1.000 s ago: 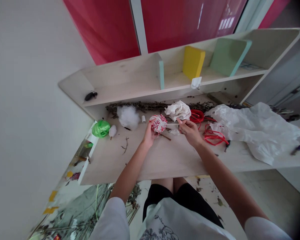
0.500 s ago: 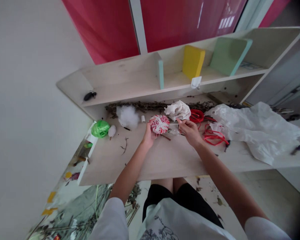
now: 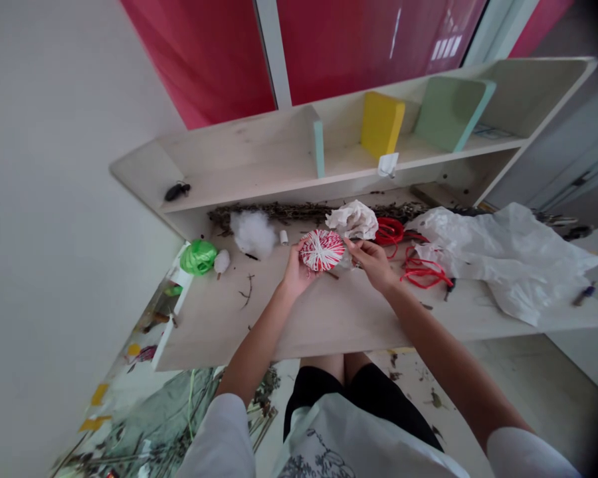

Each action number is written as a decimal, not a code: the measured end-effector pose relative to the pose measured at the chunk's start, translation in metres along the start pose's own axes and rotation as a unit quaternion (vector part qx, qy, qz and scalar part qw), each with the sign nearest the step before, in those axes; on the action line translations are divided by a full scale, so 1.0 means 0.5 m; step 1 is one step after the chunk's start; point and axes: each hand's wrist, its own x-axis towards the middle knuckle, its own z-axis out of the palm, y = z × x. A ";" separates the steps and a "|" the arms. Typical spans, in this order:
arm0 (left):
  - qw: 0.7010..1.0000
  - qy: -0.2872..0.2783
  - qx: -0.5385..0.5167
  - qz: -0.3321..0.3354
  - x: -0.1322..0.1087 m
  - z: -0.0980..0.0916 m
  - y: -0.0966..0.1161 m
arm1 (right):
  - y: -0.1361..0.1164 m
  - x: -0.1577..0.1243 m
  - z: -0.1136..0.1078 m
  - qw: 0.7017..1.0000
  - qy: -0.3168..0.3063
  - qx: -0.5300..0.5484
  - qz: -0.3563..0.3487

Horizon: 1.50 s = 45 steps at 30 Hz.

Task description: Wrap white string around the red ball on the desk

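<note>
A round ball wound with red and white string (image 3: 321,250) rests against the fingers of my left hand (image 3: 296,273), which cups it from the left. My right hand (image 3: 372,262) sits just right of the ball, with finger and thumb pinched on a thin pale strand running toward it. The strand is too fine to identify. A crumpled white tissue (image 3: 351,221) lies just above the ball. Coils of red cord (image 3: 389,231) lie beyond my right hand, and a second red tangle (image 3: 423,272) lies to its right.
A pale wooden board (image 3: 323,325) carries a white cotton tuft (image 3: 253,234), a green wrapped ball (image 3: 198,257), dried twigs (image 3: 274,214) and a white plastic sheet (image 3: 498,262). Behind stands a low shelf (image 3: 239,166) holding yellow and green foam blocks.
The ball has turned, now showing its wound face more flatly. My right hand has moved slightly closer to it, and the thin stick-like piece beside it no longer shows.
</note>
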 end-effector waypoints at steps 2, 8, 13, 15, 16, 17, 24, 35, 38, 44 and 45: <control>1.000 -0.013 -0.013 -0.009 0.000 0.001 0.001 | 0.001 0.000 0.001 1.000 -0.005 -0.009 0.000; 0.999 -0.012 -0.027 -0.017 0.002 0.004 0.000 | -0.002 0.001 0.001 1.000 0.010 0.001 0.001; 0.999 -0.008 -0.029 -0.016 0.005 0.002 0.001 | -0.005 0.001 0.002 1.000 0.018 0.009 -0.001; 0.999 -0.015 -0.033 -0.019 0.004 0.001 0.002 | -0.003 0.001 0.003 1.000 0.016 -0.002 -0.007; 0.999 -0.019 -0.036 -0.024 0.004 0.001 0.003 | -0.003 0.001 0.003 1.000 0.015 -0.010 -0.010; 0.998 -0.023 -0.038 -0.032 0.003 0.001 0.003 | -0.002 0.001 0.003 1.000 0.014 -0.017 -0.012; 0.998 -0.027 -0.042 -0.049 0.003 0.000 0.002 | 0.000 0.002 0.002 0.999 0.030 -0.004 -0.010; 0.994 -0.065 -0.036 -0.075 0.001 0.000 -0.002 | -0.002 -0.001 0.004 0.999 0.016 -0.027 -0.015; 0.988 -0.104 -0.025 -0.111 -0.001 -0.002 0.002 | 0.001 -0.001 0.002 0.999 0.002 -0.031 -0.010; 0.993 -0.087 0.027 -0.077 0.003 0.001 0.002 | 0.001 -0.004 0.002 0.999 -0.052 0.003 0.013; 0.994 -0.077 0.050 -0.066 0.006 0.002 -0.002 | 0.000 -0.006 0.003 0.998 -0.061 0.009 0.019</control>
